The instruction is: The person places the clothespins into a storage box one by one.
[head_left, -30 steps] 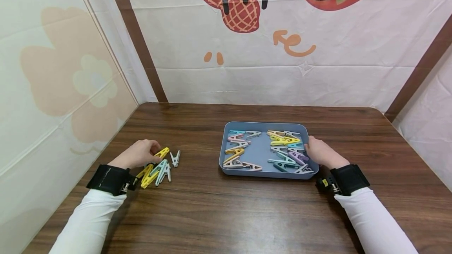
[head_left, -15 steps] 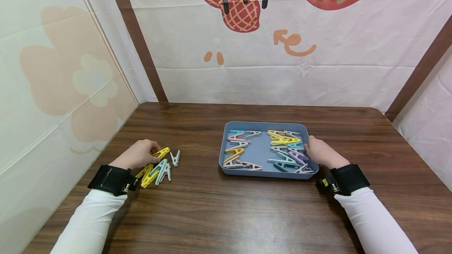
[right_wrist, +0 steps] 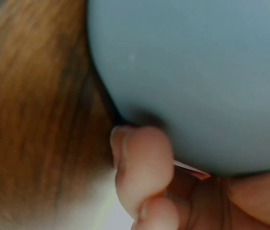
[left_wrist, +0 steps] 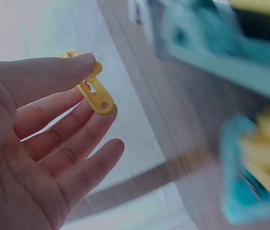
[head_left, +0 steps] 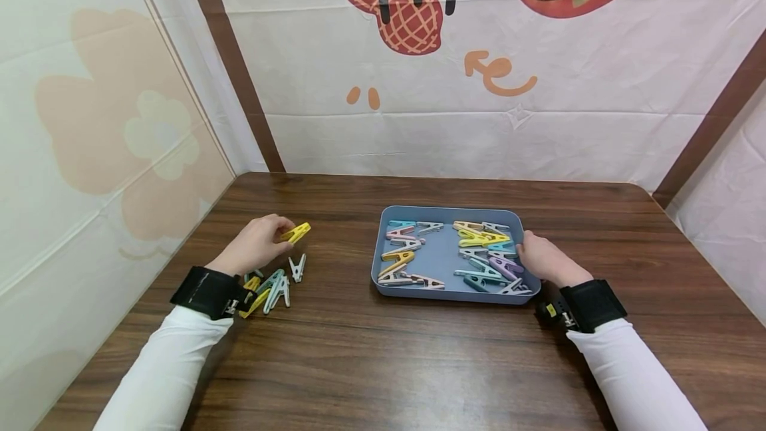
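Between thumb and fingertips, my left hand (head_left: 257, 243) pinches a yellow clothespin (head_left: 296, 233), raised over the left part of the table. In the left wrist view the yellow clothespin (left_wrist: 99, 98) pokes out past the thumb, partly covered by it. Below that hand lies a small pile of yellow and pale green clothespins (head_left: 276, 290), partly hidden by the wrist. A white clothespin (head_left: 297, 268) lies just right of the pile. My right hand (head_left: 550, 259) grips the right side of a blue-grey tray (head_left: 443, 296); its curled fingers (right_wrist: 146, 163) meet the outer wall in the right wrist view.
Inside the tray, clothespins lie in two columns: pink, white and orange ones (head_left: 399, 259) at left, yellow, green and purple ones (head_left: 505, 266) at right. The brown wooden table (head_left: 359, 364) ends at a white printed curtain (head_left: 419, 145) behind and at left.
My left hand has lifted the yellow clothespin from beside the pile and moved it up and to the right. The right hand and tray stay in place.
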Tool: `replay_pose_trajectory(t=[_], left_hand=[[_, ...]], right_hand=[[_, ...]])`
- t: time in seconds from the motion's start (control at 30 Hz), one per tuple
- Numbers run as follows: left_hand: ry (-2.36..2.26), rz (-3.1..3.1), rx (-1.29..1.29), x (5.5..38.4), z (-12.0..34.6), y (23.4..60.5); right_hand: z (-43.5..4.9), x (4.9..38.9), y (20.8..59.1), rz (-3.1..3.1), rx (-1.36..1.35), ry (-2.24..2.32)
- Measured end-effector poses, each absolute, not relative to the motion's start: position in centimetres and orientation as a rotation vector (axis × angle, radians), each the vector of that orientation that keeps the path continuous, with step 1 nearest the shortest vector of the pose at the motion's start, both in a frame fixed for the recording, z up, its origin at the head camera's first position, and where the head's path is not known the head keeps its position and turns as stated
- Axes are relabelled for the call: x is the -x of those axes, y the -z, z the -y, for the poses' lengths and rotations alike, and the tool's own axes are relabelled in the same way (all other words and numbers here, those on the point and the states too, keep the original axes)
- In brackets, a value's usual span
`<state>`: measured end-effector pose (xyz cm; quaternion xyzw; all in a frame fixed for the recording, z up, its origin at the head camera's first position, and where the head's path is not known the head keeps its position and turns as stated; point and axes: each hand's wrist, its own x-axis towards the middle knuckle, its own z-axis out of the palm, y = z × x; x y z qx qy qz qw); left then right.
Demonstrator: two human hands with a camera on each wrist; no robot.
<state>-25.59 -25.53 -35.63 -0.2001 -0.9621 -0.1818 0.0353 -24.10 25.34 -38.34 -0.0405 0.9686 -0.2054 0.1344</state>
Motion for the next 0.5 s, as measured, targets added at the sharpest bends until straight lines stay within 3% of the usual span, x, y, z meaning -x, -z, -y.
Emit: replay_pose_trajectory(t=[0.5], left_hand=[[0.469, 2.871, 0.868, 28.4, 15.2, 32.5]], right_hand=[[-25.3, 24.1, 38.3, -2.808, 0.105, 0.603]])
